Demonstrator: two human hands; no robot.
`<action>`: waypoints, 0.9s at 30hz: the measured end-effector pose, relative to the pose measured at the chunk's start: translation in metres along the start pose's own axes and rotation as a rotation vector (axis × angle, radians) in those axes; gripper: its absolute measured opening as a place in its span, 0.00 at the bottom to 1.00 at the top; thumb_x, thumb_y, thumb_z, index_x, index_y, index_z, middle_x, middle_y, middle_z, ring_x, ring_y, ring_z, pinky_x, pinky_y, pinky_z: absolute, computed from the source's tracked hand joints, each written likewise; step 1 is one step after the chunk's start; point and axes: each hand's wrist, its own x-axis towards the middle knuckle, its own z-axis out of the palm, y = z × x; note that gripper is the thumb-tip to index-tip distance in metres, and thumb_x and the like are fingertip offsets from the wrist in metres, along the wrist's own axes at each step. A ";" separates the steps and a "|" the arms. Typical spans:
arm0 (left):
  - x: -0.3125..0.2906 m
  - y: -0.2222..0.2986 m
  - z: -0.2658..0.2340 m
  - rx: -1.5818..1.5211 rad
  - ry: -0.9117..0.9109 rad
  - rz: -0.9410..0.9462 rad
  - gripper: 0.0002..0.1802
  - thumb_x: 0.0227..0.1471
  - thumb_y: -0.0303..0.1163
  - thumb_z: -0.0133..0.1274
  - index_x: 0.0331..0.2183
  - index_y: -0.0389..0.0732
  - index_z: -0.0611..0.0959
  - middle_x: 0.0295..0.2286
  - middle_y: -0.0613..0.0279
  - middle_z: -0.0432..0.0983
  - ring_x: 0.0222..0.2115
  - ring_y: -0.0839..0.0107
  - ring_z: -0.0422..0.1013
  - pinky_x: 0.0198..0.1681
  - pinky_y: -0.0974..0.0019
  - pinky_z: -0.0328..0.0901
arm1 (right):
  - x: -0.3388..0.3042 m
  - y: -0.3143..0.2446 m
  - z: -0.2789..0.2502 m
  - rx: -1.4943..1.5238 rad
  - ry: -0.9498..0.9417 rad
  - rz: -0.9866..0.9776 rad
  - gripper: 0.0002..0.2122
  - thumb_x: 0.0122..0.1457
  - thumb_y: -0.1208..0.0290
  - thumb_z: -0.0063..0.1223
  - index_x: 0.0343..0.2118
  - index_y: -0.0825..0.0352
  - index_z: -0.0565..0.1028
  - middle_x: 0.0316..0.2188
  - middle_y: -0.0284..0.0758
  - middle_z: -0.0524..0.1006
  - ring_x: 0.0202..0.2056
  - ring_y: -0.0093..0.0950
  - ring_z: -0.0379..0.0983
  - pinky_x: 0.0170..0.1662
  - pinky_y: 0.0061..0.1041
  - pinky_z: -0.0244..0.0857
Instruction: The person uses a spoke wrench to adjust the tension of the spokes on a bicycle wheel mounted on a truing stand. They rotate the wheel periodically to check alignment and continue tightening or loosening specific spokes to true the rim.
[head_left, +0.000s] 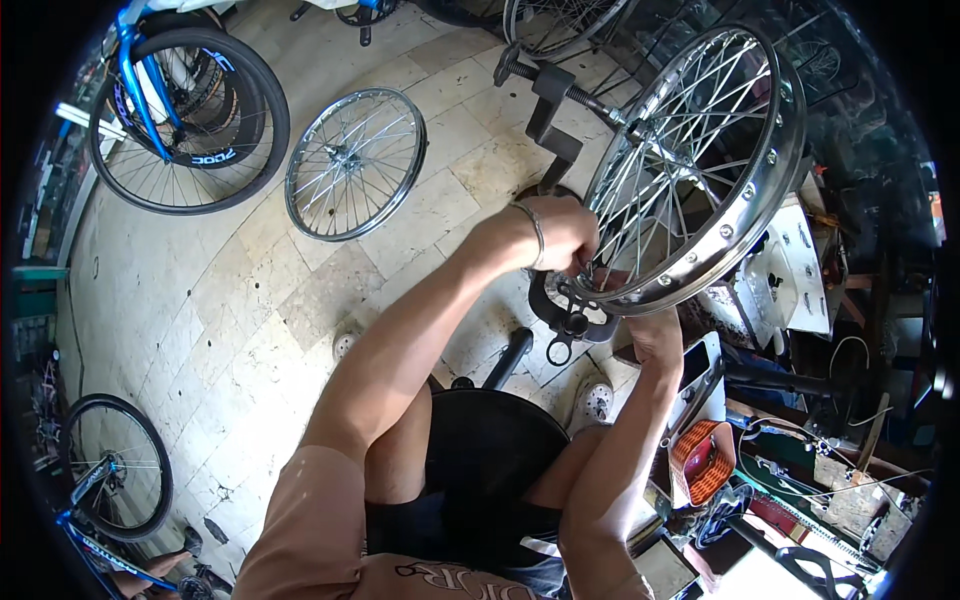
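A bare spoked bicycle wheel (725, 240), with a shiny metal rim and no tyre, is mounted in a dark metal truing stand (553, 112). My left hand (562, 232) is closed at the rim's near left edge, by the spoke ends; whatever its fingertips pinch is too small to make out. From below, my right hand (650, 325) reaches to the same part of the rim and grips it, its fingers mostly hidden behind the metal. Just beneath both hands is a dark metal piece with holes and a ring (572, 328).
A second bare wheel (355, 165) lies on the tiled floor. Blue bicycles stand at the upper left (135, 80) and lower left (85, 535). To my right are an orange woven basket (703, 460) and a cluttered bench with tools and parts. A black round surface (490, 440) lies between my legs.
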 end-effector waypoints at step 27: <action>0.031 -0.064 0.040 -0.575 -0.051 0.043 0.10 0.40 0.15 0.55 0.29 0.37 0.84 0.25 0.61 0.80 0.26 0.76 0.75 0.31 0.72 0.69 | 0.003 0.001 0.011 -0.062 0.014 -0.023 0.08 0.47 0.76 0.63 0.31 0.69 0.78 0.28 0.32 0.78 0.30 0.20 0.72 0.35 0.21 0.65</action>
